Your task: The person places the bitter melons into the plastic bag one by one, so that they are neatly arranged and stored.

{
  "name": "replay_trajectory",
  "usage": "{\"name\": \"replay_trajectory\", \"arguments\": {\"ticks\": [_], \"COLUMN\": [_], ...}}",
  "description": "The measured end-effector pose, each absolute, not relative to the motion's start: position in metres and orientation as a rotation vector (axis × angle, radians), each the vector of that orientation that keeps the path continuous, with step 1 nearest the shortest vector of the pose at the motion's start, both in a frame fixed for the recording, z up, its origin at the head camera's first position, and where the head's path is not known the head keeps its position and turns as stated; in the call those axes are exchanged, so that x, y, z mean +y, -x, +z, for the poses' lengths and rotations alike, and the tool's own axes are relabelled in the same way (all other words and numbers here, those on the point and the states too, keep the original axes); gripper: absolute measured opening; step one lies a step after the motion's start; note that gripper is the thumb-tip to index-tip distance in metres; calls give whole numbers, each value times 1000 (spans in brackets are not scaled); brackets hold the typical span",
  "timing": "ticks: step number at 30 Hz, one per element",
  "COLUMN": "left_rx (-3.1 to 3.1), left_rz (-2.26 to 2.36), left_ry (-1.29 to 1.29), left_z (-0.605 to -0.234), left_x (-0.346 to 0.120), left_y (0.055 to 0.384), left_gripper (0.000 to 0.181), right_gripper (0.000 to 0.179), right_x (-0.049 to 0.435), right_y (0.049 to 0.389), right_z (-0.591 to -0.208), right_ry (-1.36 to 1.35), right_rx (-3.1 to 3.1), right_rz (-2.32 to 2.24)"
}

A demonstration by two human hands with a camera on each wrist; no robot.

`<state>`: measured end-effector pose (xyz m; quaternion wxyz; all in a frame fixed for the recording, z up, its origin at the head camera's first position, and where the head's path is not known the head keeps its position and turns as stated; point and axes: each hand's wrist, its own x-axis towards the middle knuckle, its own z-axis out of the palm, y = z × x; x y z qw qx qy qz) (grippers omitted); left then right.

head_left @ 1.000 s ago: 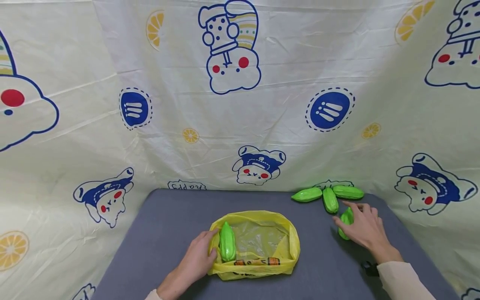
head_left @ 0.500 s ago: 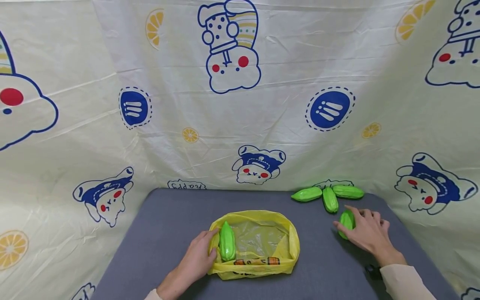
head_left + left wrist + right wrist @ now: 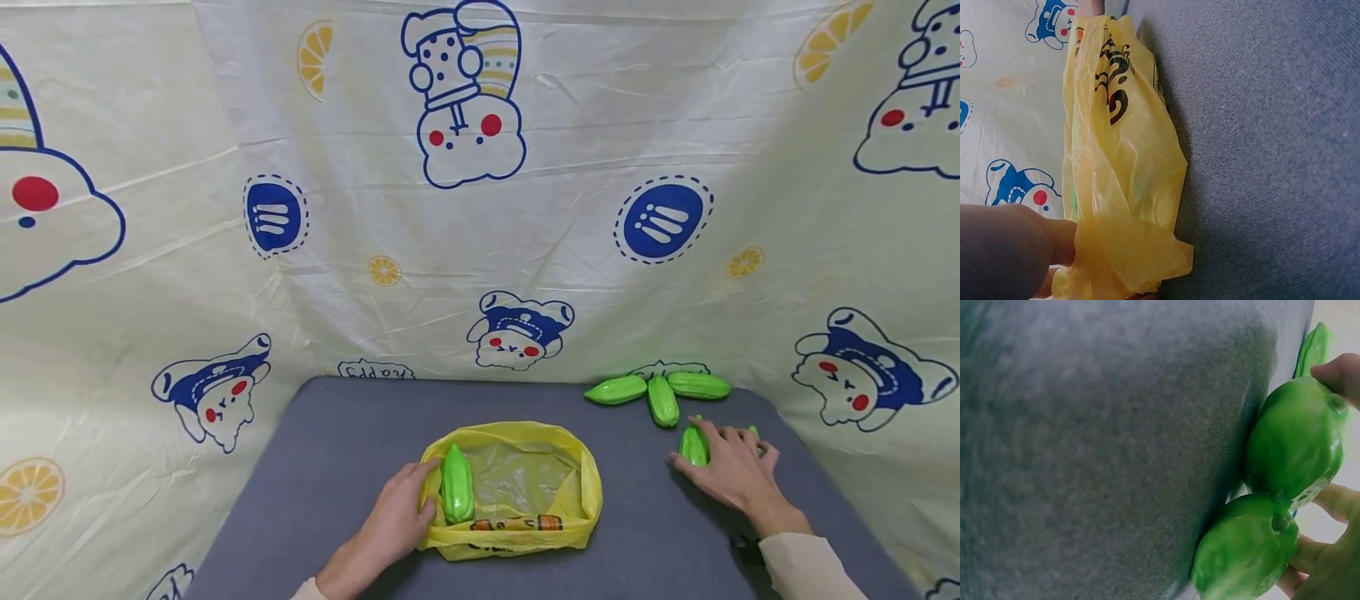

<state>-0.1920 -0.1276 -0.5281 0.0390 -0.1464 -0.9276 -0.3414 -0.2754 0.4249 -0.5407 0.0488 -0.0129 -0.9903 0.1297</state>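
Observation:
My left hand (image 3: 401, 510) holds the left rim of a yellow plastic bag (image 3: 585, 500), its thumb over the edge; the left wrist view shows the thumb against the thin plastic. The bag lies with its mouth spread wide, and a green ridged gourd (image 3: 457, 485) is inside at the left. On the right, my right hand (image 3: 738, 471) grips a second green gourd (image 3: 1297, 437) between thumb and fingers. Another gourd (image 3: 1247, 550) lies close beside it, by the other fingers and mostly hidden by the hand in the head view.
Three more green gourds lie at the back right: a left one (image 3: 617, 390), a middle one (image 3: 663, 402) and a right one (image 3: 699, 385). The grey table (image 3: 360, 425) ends at a printed white cloth (image 3: 337, 208) hanging behind it.
My right hand has shifted slightly to the right, and a further gourd now shows past its fingers. My left hand has stayed at the bag's rim.

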Motion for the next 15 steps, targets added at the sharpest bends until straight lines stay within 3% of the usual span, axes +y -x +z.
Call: {"name": "replay_trajectory", "arguments": {"ticks": [6, 15], "left_rx": [-2849, -2847], "left_rz": [-1061, -1083], "left_ry": [443, 437], "left_z": [-528, -529], "left_x": [-127, -128], "left_y": [192, 191], "left_gripper": [58, 59], "right_gripper": [93, 68], "right_x": [423, 418], "right_y": [276, 277], "right_z": [-541, -544], "right_ry": [28, -3], "right_rx": [-2992, -2927], "right_rz": [405, 456]}}
